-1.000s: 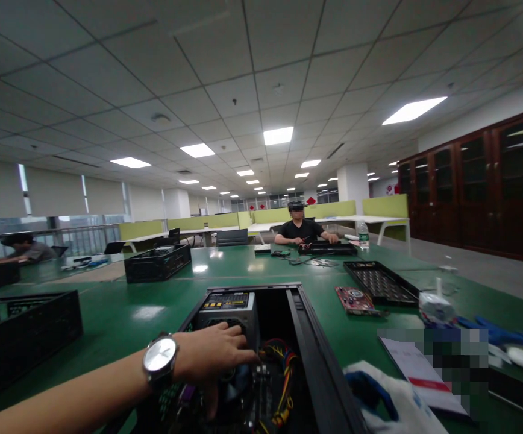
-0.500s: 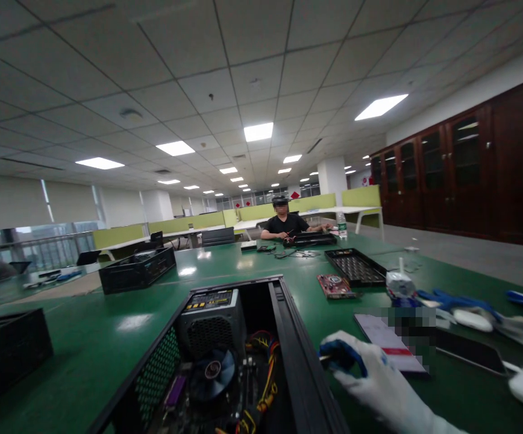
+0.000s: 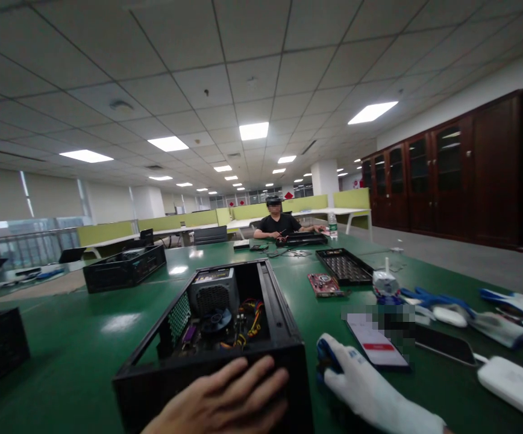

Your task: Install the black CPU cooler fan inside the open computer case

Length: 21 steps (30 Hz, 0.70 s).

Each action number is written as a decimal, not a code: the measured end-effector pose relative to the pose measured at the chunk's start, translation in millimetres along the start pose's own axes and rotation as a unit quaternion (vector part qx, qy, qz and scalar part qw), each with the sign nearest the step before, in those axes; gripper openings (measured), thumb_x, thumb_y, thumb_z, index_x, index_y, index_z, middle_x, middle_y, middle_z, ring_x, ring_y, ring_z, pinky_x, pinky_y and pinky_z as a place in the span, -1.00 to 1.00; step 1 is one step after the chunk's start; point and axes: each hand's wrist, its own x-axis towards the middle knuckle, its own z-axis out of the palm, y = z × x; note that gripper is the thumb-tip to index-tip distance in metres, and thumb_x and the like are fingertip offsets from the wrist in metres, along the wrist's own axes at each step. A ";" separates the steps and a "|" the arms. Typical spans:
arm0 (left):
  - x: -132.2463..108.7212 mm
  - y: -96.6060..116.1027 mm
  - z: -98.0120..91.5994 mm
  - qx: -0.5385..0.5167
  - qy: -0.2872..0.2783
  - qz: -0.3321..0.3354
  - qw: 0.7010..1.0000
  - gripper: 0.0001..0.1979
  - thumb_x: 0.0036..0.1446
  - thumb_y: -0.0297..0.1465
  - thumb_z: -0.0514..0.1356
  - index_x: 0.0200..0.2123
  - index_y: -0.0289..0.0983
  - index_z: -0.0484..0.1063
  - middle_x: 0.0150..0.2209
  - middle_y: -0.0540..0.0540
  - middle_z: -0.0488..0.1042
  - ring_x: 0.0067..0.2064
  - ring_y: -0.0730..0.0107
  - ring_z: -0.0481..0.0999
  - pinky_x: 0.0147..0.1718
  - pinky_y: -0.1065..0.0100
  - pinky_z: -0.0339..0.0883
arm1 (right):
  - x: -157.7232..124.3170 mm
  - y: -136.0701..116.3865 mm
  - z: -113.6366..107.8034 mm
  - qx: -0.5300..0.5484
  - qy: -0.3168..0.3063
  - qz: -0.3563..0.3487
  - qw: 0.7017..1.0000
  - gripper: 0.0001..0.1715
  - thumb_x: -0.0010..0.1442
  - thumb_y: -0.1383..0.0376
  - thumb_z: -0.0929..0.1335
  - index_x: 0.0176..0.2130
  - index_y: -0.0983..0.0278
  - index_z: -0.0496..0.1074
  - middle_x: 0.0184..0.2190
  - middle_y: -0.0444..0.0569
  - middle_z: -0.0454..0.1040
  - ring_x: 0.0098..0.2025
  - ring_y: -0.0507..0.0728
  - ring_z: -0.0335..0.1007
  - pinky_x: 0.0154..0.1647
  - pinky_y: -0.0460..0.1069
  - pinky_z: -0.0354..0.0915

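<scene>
A black computer case (image 3: 284,313) lies on the green table with its top side uncovered. Inside it are a power supply (image 3: 215,295), a round fan (image 3: 216,322) and yellow and red cables (image 3: 255,316). My left hand (image 3: 238,395), bare, rests on the near panel of the case with its fingers spread. To the right of the case is my right hand (image 3: 349,367) in a white and blue glove. Its fingers are curled around something small and dark that I cannot make out. A lit phone (image 3: 376,346) lies just beyond the glove.
A red circuit board (image 3: 325,284) and a black perforated tray (image 3: 345,267) lie farther back. Gloves (image 3: 514,304), a second phone (image 3: 446,345) and a white power bank (image 3: 517,386) are at right. A person (image 3: 277,223) sits opposite; other cases (image 3: 126,268) stand left.
My left hand has come into view onto the near panel of the case. The case now shows farther away with its near end visible. My gloved right hand's fingers have closed more.
</scene>
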 end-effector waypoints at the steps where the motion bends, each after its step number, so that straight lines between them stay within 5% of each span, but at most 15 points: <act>1: 8.5 -18.2 5.0 0.027 0.011 0.014 0.999 -0.19 0.25 -0.63 0.06 0.48 -0.15 -0.15 0.49 -0.03 -0.13 0.49 0.20 -0.10 0.34 0.12 0.23 | -0.5 3.1 -0.7 -0.002 -0.002 -0.023 1.000 -0.48 0.12 0.38 0.30 0.07 0.33 0.53 0.03 0.19 0.61 0.07 0.28 0.56 0.17 0.05 0.34; 5: 33.9 -93.7 55.1 0.041 0.017 -0.031 0.999 -0.19 0.29 -0.63 0.05 0.48 -0.04 -0.17 0.51 -0.02 -0.22 0.50 0.20 -0.23 0.43 0.06 -0.15 | -2.7 10.0 4.0 -0.014 -0.025 -0.064 0.998 -0.59 -0.04 0.49 0.35 -0.18 0.26 0.61 -0.02 0.12 0.65 0.08 0.31 0.55 0.25 0.10 0.27; 11: 53.1 -160.3 132.2 0.029 0.037 -0.163 0.986 -0.21 0.26 -0.63 0.05 0.44 0.07 -0.04 0.48 -0.01 0.01 0.48 0.15 -0.05 0.42 0.00 -0.21 | -3.7 1.1 25.2 -0.011 -0.030 -0.021 0.999 -0.27 0.05 0.42 0.35 0.23 0.38 0.42 -0.05 0.23 0.65 -0.08 0.31 0.62 0.04 0.08 0.45; 17: 92.0 -174.9 145.3 0.015 0.037 -0.246 0.968 -0.13 0.07 -0.82 -0.07 0.39 -0.11 0.15 0.47 -0.16 0.05 0.48 0.09 -0.07 0.37 -0.11 -0.06 | -6.2 10.3 45.3 -0.026 0.002 -0.065 0.998 -0.26 0.07 0.37 0.38 0.24 0.48 0.40 -0.02 0.27 0.63 -0.04 0.32 0.61 0.10 0.04 0.44; 21: 91.0 -138.9 129.8 0.004 0.029 -0.234 0.972 -0.14 0.07 -0.79 -0.03 0.39 -0.09 0.15 0.48 -0.23 -0.01 0.46 -0.03 -0.01 0.33 -0.23 0.03 | -8.1 9.2 41.9 0.015 -0.005 -0.079 0.997 -0.34 0.15 0.47 0.30 0.23 0.47 0.40 -0.04 0.23 0.64 -0.02 0.25 0.61 0.14 -0.01 0.40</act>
